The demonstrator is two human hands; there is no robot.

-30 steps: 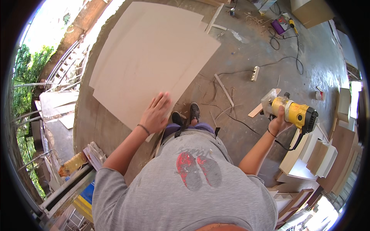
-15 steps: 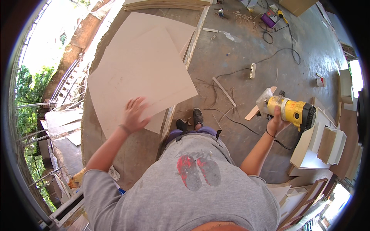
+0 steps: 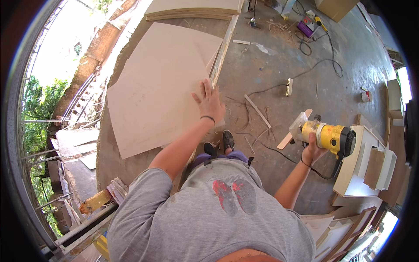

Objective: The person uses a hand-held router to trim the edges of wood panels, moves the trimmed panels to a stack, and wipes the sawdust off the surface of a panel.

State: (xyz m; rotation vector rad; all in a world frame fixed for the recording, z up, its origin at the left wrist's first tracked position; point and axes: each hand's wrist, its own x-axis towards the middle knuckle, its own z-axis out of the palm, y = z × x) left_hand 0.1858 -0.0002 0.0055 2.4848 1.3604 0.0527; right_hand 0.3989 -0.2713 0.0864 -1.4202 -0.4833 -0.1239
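The board is lying on the table, extending left and far from the left hand, the nearer hand, which is spreading its fingers over the right edge; firm pressure cannot be judged. Well to the right, the right hand is wrapping around the router, whose long axis is running left to right, base leftward. Farther right, a pot is sitting on the floor, its contents indiscernible.

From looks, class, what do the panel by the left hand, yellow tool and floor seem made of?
Panel: probably wood-based board, matt; flat beige face without glare.
Tool: hard plastic or painted metal, unclear; smooth yellow body.
Floor: likely concrete, smooth; grey, mottled, shiny in places.
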